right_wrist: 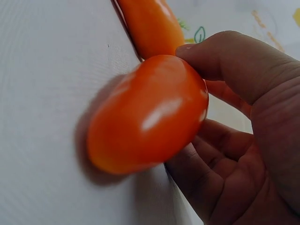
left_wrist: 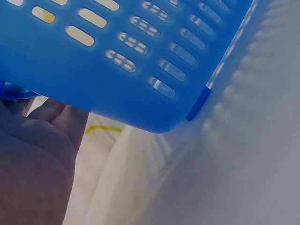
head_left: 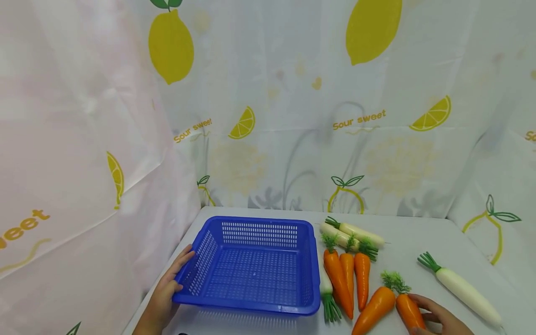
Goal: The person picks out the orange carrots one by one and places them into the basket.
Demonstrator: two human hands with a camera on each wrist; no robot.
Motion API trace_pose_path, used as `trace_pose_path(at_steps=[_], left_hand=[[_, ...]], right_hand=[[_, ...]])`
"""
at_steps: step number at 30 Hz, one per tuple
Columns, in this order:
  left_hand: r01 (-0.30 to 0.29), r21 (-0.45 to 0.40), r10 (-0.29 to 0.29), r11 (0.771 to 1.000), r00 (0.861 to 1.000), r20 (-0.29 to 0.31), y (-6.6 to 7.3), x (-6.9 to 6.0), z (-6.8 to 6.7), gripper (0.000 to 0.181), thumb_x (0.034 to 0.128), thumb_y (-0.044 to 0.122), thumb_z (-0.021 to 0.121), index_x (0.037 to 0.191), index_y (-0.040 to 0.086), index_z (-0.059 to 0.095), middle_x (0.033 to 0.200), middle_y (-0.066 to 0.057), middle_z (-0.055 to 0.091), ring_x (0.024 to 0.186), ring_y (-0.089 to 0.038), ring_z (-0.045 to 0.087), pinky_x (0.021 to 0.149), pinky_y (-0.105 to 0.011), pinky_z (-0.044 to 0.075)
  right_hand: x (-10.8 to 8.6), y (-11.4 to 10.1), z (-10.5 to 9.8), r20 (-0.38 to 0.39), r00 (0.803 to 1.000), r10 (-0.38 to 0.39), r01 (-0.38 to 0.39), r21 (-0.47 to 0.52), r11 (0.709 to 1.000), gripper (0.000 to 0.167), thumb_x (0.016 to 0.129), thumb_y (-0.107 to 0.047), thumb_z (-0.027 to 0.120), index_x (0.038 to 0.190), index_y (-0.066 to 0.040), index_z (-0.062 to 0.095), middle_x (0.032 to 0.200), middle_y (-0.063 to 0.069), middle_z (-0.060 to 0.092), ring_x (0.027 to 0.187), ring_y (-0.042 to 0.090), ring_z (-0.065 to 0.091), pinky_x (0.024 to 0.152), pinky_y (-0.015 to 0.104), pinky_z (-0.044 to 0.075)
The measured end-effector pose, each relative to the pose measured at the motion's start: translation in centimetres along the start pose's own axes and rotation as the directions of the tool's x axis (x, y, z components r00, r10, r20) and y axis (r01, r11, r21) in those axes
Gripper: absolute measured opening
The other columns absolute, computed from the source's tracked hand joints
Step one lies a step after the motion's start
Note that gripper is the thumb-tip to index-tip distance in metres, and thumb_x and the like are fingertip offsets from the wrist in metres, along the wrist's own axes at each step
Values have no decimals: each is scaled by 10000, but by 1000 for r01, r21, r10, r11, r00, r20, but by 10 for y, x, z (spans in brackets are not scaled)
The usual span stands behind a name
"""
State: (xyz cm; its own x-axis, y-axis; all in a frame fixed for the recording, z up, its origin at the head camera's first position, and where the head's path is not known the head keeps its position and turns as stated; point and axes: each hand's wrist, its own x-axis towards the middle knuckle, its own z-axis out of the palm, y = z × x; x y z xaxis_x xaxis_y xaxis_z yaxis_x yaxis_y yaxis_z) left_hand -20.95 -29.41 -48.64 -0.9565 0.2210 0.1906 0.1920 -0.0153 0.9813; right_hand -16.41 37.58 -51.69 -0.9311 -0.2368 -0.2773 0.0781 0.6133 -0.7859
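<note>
An empty blue plastic basket (head_left: pixel 255 274) stands on the left of the table, its left rim gripped by my left hand (head_left: pixel 164 293); the left wrist view has the hand (left_wrist: pixel 37 154) under the edge of the basket (left_wrist: pixel 93 75). At the lower right, my right hand (head_left: pixel 439 318) holds an orange carrot (head_left: pixel 409 311) between thumb and fingers. From the right wrist, the carrot (right_wrist: pixel 150 115) lies close to the table surface, with the hand (right_wrist: pixel 243 117) round its side. Another carrot (head_left: pixel 374 309) lies just left of it.
Several carrots (head_left: pixel 338 279) lie right of the basket with their green tops toward the back. White radishes (head_left: pixel 362 234) lie behind them, one (head_left: pixel 325 279) beside the basket, and another radish (head_left: pixel 469 293) at the far right. Lemon-print curtains (head_left: pixel 272 163) surround the table.
</note>
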Motion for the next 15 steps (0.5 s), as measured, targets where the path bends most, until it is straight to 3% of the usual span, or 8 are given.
trace_pose_path(at_steps=[7, 15], left_hand=[[13, 13, -12, 1000, 1000, -9, 1, -1, 0, 873, 783, -100, 263, 1643, 50, 266, 1775, -13, -9, 1452, 4, 274, 1066, -179, 449], [-25, -17, 25, 1000, 1000, 17, -1, -2, 0, 869, 774, -106, 258, 1636, 8, 251, 1773, -26, -19, 1453, 30, 311, 1070, -199, 459]], right_hand=[[4, 3, -4, 89, 995, -33, 35, -23, 999, 784, 1031, -248, 636, 1484, 246, 230, 1409, 517, 404, 1096, 453, 666, 896, 635, 563], [4, 2, -7, 94, 996, -7, 9, -24, 1000, 774, 1031, -256, 636, 1500, 220, 246, 1413, 499, 424, 1111, 494, 653, 902, 655, 553]])
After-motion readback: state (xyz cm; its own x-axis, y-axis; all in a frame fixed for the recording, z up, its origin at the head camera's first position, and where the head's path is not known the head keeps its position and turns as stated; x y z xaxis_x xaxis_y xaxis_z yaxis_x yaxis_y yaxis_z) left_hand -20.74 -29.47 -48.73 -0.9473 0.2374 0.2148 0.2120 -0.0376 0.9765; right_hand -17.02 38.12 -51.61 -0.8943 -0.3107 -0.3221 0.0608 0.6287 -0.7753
